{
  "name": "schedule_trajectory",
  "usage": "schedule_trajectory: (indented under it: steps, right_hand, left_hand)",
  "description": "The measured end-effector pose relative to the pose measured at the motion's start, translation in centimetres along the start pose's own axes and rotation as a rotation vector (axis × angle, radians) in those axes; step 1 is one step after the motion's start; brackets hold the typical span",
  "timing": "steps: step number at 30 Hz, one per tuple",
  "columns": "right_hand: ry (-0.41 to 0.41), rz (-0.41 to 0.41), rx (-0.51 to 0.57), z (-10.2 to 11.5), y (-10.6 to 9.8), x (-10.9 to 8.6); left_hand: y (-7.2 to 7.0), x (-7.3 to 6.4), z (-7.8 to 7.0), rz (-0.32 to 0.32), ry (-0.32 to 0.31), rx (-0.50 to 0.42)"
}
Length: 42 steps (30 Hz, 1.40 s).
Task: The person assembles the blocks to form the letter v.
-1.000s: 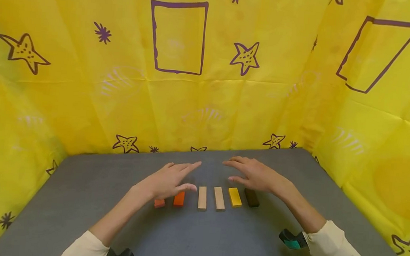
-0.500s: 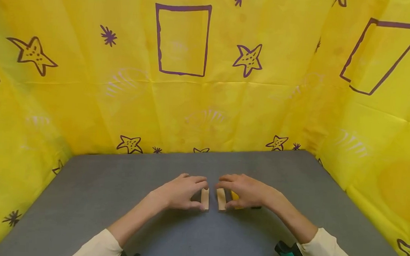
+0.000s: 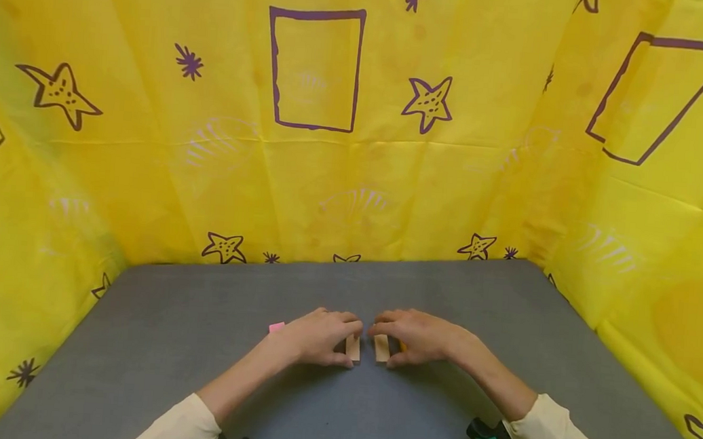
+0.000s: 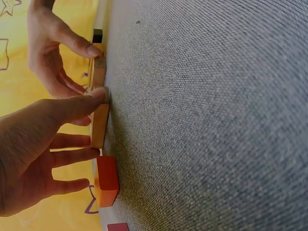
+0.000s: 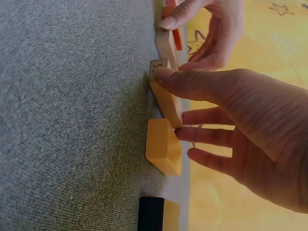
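Two plain wooden blocks lie side by side on the grey table, with a narrow gap between them. My left hand [image 3: 319, 338] spans the left wooden block [image 3: 353, 347], thumb at its near end and fingertips at the far end. My right hand [image 3: 425, 337] grips the right wooden block [image 3: 382, 349] the same way; in the right wrist view its thumb covers part of a printed mark on the end. An orange-red block [image 4: 108, 180] sits beside my left fingers. Close by my right fingers stands a yellow block [image 5: 162, 147].
A dark block [image 5: 151, 214] lies beyond the yellow one. At the left end of the row, a pinkish block [image 3: 276, 326] shows past my left hand. Yellow patterned cloth [image 3: 304, 196] rises behind the grey table [image 3: 325, 415] and on both sides.
Both hands have come down and inward from above the row onto the two middle wooden blocks. Those blocks now stand slightly closer together than one second ago.
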State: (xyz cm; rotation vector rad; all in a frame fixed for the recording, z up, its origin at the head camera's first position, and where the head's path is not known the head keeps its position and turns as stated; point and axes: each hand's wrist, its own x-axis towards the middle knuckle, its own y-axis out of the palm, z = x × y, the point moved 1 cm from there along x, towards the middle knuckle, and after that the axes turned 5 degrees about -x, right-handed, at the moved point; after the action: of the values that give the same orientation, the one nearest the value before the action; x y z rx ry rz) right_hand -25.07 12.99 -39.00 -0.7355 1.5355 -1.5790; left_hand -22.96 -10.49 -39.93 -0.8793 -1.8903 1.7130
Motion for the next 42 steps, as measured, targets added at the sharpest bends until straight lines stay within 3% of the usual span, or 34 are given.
schedule_trajectory:
  steps: [11,23,29,42]
  right_hand:
    - [0.022,0.009,-0.045,0.0,0.0,0.4]
    - [0.019,-0.075,-0.079,0.4,0.0,0.7]
    - [0.015,-0.060,-0.073,0.6,0.5,1.1]
    - [0.036,0.000,0.015,0.1,0.1,1.2]
  left_hand:
    - [-0.2,-0.1,-0.3,-0.022,-0.018,-0.011]
    - [0.0,-0.1,-0.6,-0.065,-0.067,-0.009]
    - [0.5,-0.2,-0.6,-0.066,-0.080,-0.042]
    - [0.3,-0.1,-0.6,-0.085,-0.069,-0.008]
